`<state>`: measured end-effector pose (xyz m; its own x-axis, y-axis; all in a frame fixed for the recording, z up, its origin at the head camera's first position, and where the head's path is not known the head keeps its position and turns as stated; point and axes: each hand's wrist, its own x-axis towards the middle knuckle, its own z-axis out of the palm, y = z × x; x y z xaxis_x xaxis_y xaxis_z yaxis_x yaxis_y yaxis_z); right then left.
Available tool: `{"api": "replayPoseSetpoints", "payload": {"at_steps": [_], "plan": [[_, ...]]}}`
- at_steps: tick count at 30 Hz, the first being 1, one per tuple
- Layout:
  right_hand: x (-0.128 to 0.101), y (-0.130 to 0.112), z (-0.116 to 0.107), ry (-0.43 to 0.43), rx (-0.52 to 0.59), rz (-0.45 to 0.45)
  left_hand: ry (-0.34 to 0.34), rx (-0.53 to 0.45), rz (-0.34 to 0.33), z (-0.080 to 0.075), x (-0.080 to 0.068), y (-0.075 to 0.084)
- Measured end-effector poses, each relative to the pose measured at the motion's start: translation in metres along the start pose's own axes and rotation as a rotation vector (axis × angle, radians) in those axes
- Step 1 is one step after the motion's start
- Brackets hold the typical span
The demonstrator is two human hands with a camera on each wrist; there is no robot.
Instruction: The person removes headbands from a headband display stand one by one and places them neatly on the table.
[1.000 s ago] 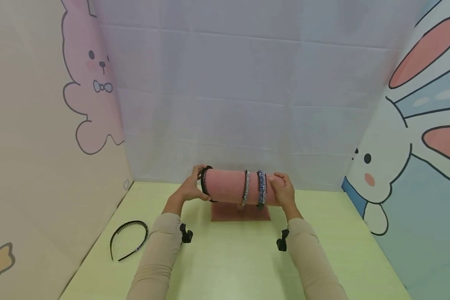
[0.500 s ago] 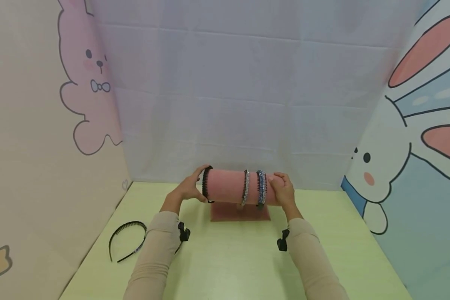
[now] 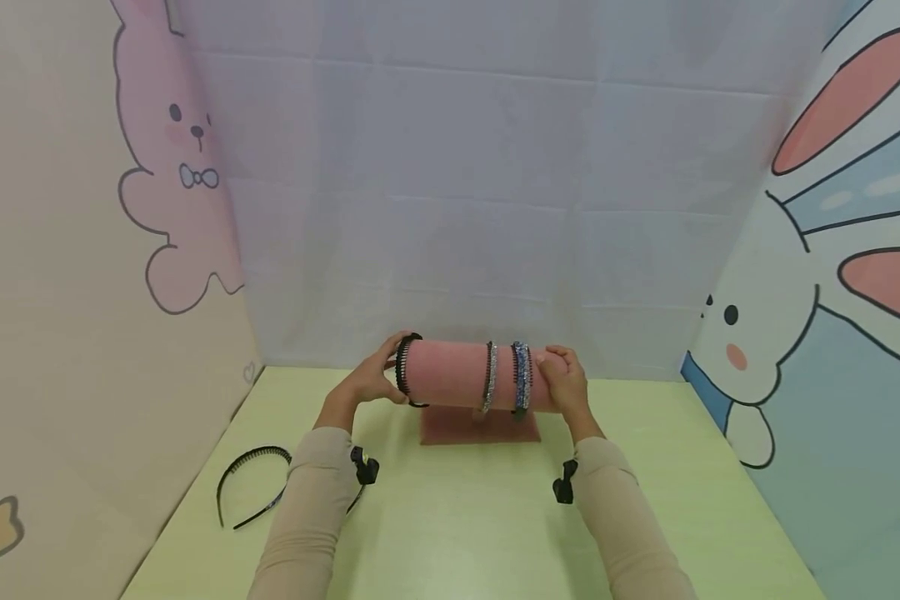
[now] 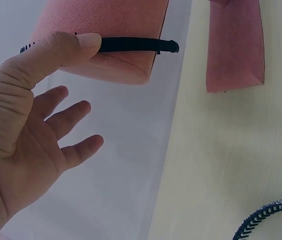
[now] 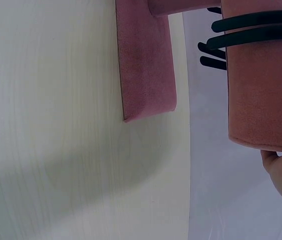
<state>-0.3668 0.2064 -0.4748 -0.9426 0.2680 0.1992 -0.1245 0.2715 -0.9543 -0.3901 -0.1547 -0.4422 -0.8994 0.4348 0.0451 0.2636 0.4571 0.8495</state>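
Observation:
A pink padded roll lies crosswise on a pink base at the back of the table. A black toothed headband sits at the roll's left end. My left hand holds it: in the left wrist view the thumb lies on the band and three fingers hang spread. A finger reaches over the band's top in the head view. My right hand grips the roll's right end. Two sparkly headbands ring the roll right of centre.
Another black toothed headband lies flat on the pale green table at the front left, beside my left sleeve. A white cloth backdrop and cartoon rabbit panels wall the table in at the back and on both sides.
My left hand has slid the black headband a little to the left, out to the very end of the roll. The right hand has stayed on the roll's right end.

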Motion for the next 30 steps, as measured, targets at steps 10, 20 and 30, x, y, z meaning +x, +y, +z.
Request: {"api": "replayPoseSetpoints", "payload": {"at_steps": [10,20,30], "plan": [[0.000,-0.002,0.000,0.014,-0.033,-0.006,0.012,0.003,-0.022,-0.007,-0.002,-0.006],[0.003,-0.005,-0.001,0.012,-0.044,0.007,0.112,0.100,0.009,-0.005,-0.001,-0.009],[-0.001,-0.002,-0.002,0.004,-0.055,0.036,0.164,0.101,-0.069,0.003,-0.015,-0.027]]}}
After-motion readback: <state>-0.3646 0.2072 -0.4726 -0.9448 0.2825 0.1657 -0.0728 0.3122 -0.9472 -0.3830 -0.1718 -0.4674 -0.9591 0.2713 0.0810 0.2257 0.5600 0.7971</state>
